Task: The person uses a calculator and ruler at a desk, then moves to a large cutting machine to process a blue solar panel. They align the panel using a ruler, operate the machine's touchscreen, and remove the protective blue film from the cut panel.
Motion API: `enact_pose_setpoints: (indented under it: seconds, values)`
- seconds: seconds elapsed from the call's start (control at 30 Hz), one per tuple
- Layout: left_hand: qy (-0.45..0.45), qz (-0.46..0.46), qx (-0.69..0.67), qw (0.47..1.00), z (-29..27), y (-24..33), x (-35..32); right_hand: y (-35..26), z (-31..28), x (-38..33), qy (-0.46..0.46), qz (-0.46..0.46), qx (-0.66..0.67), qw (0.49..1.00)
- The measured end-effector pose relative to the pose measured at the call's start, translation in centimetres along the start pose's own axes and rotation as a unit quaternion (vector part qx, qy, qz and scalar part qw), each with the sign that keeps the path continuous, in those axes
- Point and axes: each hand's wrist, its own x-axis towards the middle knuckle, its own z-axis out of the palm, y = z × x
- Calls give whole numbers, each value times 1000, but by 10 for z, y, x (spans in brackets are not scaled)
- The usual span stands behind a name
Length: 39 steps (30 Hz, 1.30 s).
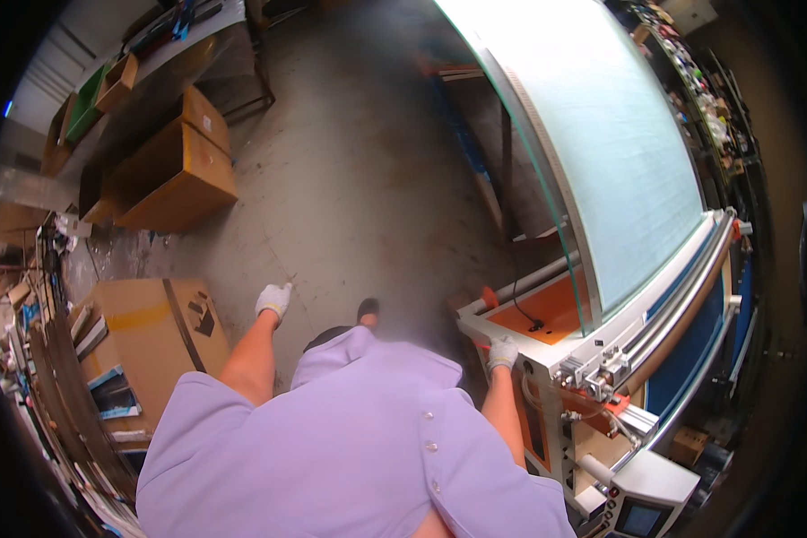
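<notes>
My left hand (275, 301), in a white knit glove, is held out over the grey floor, left of my body. Its fingers look curled, and a thin tip sticks out by them; what they hold, if anything, is too small to make out. My right hand (503, 353), gloved the same way, rests with fingers bent over the corner of a white machine frame (540, 352). Beside that hand, an orange panel (560, 309) lies inside the frame. A large pale, glass-edged sheet (614, 152) rises from the machine. Metal rollers (681, 291) run along its right side.
An open cardboard box (175, 179) stands far left by a table (215, 58). A bigger carton (157, 327) and stacked flat boards (63, 386) are near left. A control panel with a screen (641, 516) sits lower right. Loaded shelves (704, 108) line the far right.
</notes>
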Motion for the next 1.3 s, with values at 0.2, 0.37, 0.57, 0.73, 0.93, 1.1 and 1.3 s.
enact_pose_setpoints:
  seconds: [0.2,0.37,0.57,0.73,0.93,1.1,1.3]
  values:
    - [-50,-79,-162,982,41,-40,40,-64,-3,54,31,-109,85,990]
    - [-93,-139,-348,923,14,-1,42,-159,-21,94,31,-179,146,972]
    - [-87,-139,-335,928,-18,34,113,-323,-57,140,143,-248,49,957]
    - [-100,-133,-313,935,-62,112,178,-414,-70,225,244,-404,-62,879]
    - [-90,-53,-358,928,-130,270,239,-480,-24,309,233,-292,-75,925]
    - [-80,73,-337,935,-182,366,287,-522,11,332,321,-214,-84,919]
    - [-16,73,-316,946,-219,413,384,-540,9,340,312,-200,-98,923]
